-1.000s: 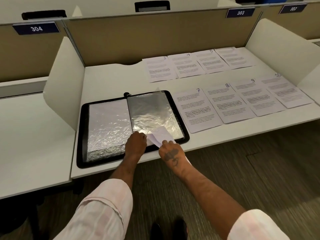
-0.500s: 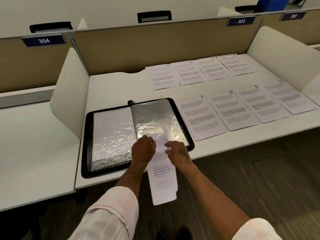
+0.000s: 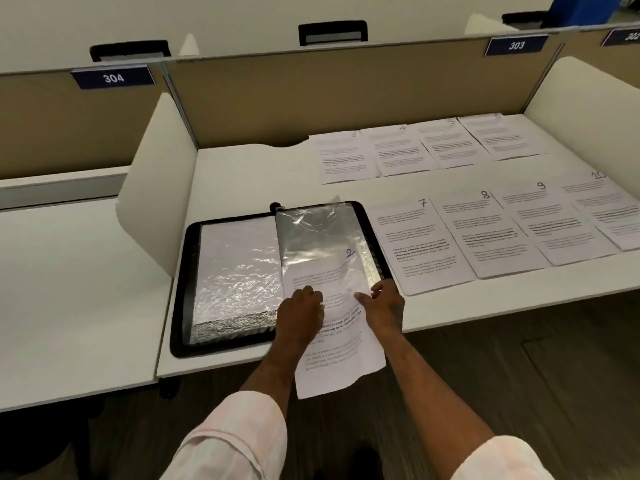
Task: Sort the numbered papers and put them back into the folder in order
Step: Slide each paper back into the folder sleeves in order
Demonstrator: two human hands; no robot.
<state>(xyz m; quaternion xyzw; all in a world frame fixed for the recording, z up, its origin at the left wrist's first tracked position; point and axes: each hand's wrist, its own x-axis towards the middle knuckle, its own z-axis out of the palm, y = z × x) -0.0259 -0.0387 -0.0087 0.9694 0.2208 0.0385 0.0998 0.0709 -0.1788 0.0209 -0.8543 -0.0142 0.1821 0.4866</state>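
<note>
Sheet 2 (image 3: 337, 362) had advanced partway into the folder's (image 3: 178, 299) right-hand sleeve (image 3: 318, 237), its long axis running toward the counter's (image 3: 242, 168) far edge and its tail overhanging the near edge. I noted left fingers (image 3: 310, 292) pinching the sleeve mouth and right fingers (image 3: 363, 299) pinching the sheet's right edge.

A blue plate (image 3: 113, 77) on the partition (image 3: 346, 91) behind the desk (image 3: 242, 174) reads 304, and a second plate (image 3: 516, 45) further right reads 303. Near the desk's front edge, sheet 7 (image 3: 420, 244), sheet 8 (image 3: 485, 233), sheet 9 (image 3: 554, 223) and sheet 10 (image 3: 606, 206) each show a handwritten number in the top right corner, as does sheet 2 (image 3: 337, 327) at the folder (image 3: 180, 289). In the back row only sheet 4 (image 3: 398, 150) reads clearly; all printed text is too blurred.
</note>
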